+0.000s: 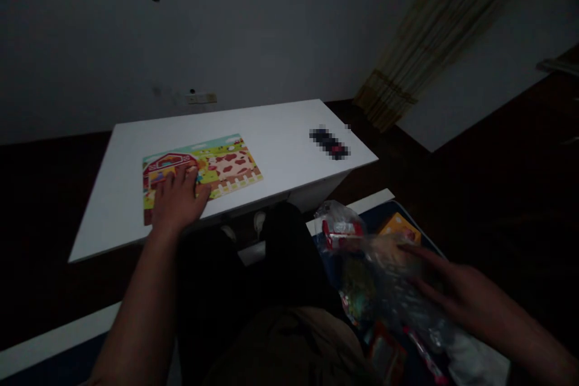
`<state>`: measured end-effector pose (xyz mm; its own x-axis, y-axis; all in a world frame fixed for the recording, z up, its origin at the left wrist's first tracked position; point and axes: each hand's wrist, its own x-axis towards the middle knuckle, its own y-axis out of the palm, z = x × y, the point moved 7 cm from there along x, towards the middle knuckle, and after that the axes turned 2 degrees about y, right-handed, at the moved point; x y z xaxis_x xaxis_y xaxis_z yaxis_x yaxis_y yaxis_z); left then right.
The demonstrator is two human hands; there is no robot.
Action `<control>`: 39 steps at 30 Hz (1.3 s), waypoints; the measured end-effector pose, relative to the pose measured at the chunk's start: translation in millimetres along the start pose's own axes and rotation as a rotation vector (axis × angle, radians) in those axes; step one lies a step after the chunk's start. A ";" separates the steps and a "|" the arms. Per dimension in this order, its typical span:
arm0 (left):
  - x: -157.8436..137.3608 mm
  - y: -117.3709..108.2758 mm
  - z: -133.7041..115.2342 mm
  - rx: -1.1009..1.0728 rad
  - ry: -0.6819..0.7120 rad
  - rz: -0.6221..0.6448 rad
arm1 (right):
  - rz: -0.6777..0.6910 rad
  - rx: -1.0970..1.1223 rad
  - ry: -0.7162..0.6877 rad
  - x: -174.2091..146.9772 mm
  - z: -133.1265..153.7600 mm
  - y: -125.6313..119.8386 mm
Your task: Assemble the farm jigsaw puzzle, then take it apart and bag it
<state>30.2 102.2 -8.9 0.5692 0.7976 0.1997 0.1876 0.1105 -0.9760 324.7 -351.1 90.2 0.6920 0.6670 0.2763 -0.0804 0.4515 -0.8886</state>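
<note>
Shirt [289, 347], left hand [178, 200] on printed board [231, 164]

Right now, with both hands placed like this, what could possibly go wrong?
The farm-scene board lies close to the near edge of the white table; a pull by the left hand resting on it might slide it over.

The right hand is at the clear plastic packaging; loose film could snag and drag the yellow-orange item along.

The light is dim, so something beneath the film could be overlooked.
</note>
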 end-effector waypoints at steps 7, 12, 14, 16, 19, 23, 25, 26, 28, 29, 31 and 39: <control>-1.9 4.0 -1.5 -0.082 -0.069 -0.002 | -0.111 0.313 -0.444 67.0 117.7 53.0; 11.7 2.4 -39.2 -0.152 -0.112 -0.040 | -0.072 0.639 -0.360 110.7 187.7 110.9; 22.5 5.2 -59.2 -0.180 -0.104 -0.008 | -0.044 0.697 -0.333 119.7 200.3 128.4; 33.1 7.7 -76.4 -0.191 -0.097 0.002 | 0.007 0.730 -0.319 124.8 203.9 141.7; 45.9 13.1 -96.7 -0.198 -0.098 0.013 | 0.078 0.740 -0.281 127.7 197.1 154.0; 58.4 19.3 -116.1 -0.328 -0.127 0.052 | 0.001 0.748 -0.266 125.2 182.9 154.9; 63.7 16.4 -124.4 -0.457 -0.074 0.075 | -0.094 0.756 -0.300 121.6 178.1 152.8; 64.9 12.3 -125.7 -0.501 -0.041 0.086 | -0.141 0.750 -0.326 119.4 176.6 152.3; 61.3 -4.1 -118.7 -0.557 0.008 0.060 | -0.232 0.719 -0.412 113.6 177.3 152.3; 55.4 -15.8 -110.6 -0.581 0.021 0.026 | -0.275 0.699 -0.480 109.7 180.4 152.6; 34.1 -53.1 -87.4 -0.790 0.069 -0.204 | -0.326 0.666 -0.631 100.8 192.4 156.6; -53.5 -130.3 -20.2 -0.858 -0.080 -0.519 | 0.118 0.657 -0.901 82.1 308.1 212.4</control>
<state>-8.5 33.1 109.4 0.2038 0.8132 0.5452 0.9283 0.0165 -0.3715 143.4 -17.9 37.0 -0.0954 0.7916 0.6035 -0.6586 0.4044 -0.6345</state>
